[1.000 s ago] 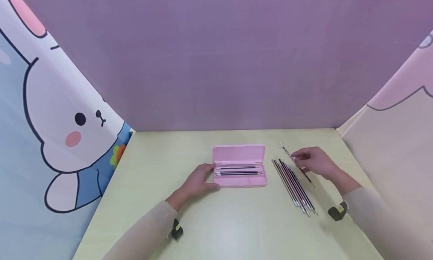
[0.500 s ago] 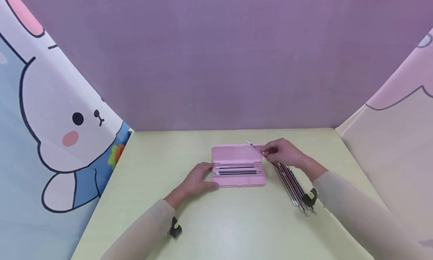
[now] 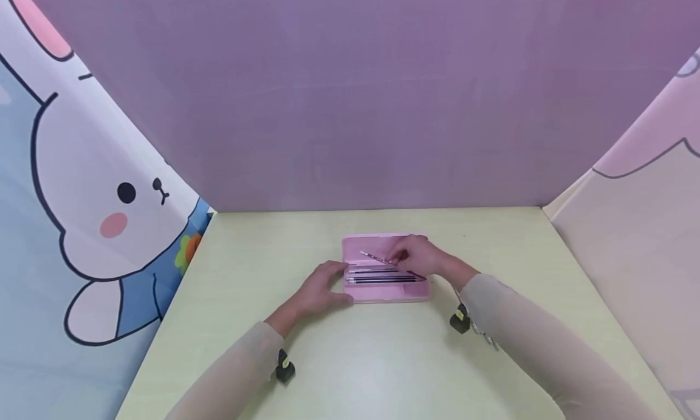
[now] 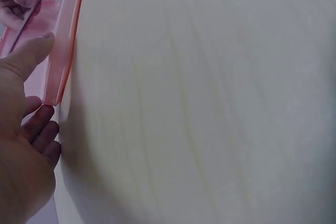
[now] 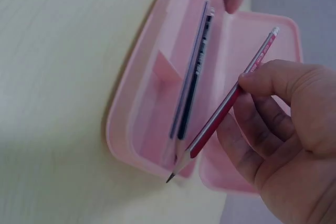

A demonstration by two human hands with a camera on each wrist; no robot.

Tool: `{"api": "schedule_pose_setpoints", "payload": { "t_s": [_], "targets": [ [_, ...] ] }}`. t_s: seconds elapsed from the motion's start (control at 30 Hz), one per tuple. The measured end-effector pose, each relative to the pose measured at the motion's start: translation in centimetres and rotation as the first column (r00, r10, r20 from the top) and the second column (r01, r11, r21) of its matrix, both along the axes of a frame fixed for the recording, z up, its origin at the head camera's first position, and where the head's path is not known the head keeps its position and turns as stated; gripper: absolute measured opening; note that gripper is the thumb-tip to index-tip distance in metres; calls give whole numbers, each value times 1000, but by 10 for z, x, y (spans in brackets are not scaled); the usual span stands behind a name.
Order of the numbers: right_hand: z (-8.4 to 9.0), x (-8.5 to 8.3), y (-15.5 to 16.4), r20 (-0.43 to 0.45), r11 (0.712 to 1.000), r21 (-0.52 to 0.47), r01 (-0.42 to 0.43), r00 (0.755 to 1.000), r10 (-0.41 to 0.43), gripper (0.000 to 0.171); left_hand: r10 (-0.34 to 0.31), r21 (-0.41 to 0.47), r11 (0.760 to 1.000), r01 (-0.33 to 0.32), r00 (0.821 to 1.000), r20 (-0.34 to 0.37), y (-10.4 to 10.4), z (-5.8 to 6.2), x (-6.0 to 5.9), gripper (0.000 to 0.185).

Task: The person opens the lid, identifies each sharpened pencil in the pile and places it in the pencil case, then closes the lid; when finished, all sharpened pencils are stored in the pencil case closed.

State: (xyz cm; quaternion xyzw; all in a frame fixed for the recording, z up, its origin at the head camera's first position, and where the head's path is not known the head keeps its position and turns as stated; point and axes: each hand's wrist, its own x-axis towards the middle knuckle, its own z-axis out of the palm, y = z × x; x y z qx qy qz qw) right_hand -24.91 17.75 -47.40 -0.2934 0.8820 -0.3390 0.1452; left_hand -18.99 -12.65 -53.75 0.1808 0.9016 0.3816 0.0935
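Note:
An open pink pencil case (image 3: 377,293) lies on the table with its lid (image 3: 361,247) folded back. My left hand (image 3: 314,295) holds its left end, thumb at the near corner and fingers round the far side. In the right wrist view, my right hand (image 5: 283,129) pinches a red-and-silver pencil (image 5: 212,121) between thumb and fingers. That pencil slants over the case, its sharpened tip by the right end and its eraser end over the lid. Several dark-striped pencils (image 5: 194,85) lie lengthwise inside the case. A small divider (image 5: 168,66) stands in the front compartment.
More loose pencils (image 3: 483,335) lie on the table to the right, mostly hidden under the right forearm. A purple panel (image 3: 350,104) rises behind the table (image 3: 350,359). Printed cloths hang on both sides, a rabbit (image 3: 109,225) on the left one.
My right hand has carried the red pencil left from beside the loose pile to over the case. My left hand has stayed at the case's left end.

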Motion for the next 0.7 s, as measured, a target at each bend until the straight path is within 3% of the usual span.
{"api": "schedule_pose_setpoints", "payload": {
  "t_s": [0.3,0.7],
  "targets": [
    [-16,3,-19,-130,995,-6,-99,987,98,19,-6,-26,1000,7,1000,17,-1,-2,-1,88],
    [-22,9,-35,-136,999,9,-44,990,45,21,4,-38,999,-3,1000,22,0,-2,-2,89]
  ]
}}
